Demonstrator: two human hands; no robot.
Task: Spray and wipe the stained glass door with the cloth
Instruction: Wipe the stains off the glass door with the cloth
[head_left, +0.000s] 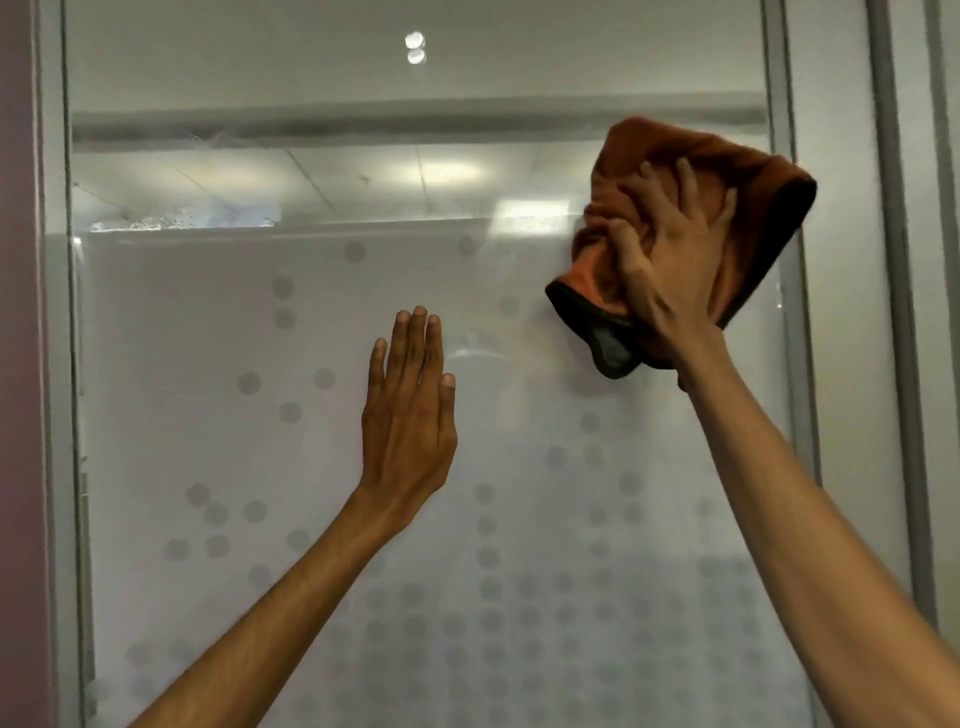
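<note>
Pressing an orange cloth (691, 228) against the door (322, 447), the right hand (670, 270) is working high up near the glass's right edge, just beside the grey frame (779, 156). Its fingers (631, 249) are spreading and digging into the bunched fabric, gripping it against the pane, while a dark-trimmed corner of the cloth is hanging below the wrist. The left hand (410, 410) is lying flat on the glass near the middle of the door, fingers straight and close together, holding nothing. Both bare forearms are reaching up from the bottom edge. Frosted film with grey dots (493, 587) is covering the lower pane, the dots crowding toward the bottom right corner. Above it, a clear band is reflecting ceiling lights (447, 171).
</note>
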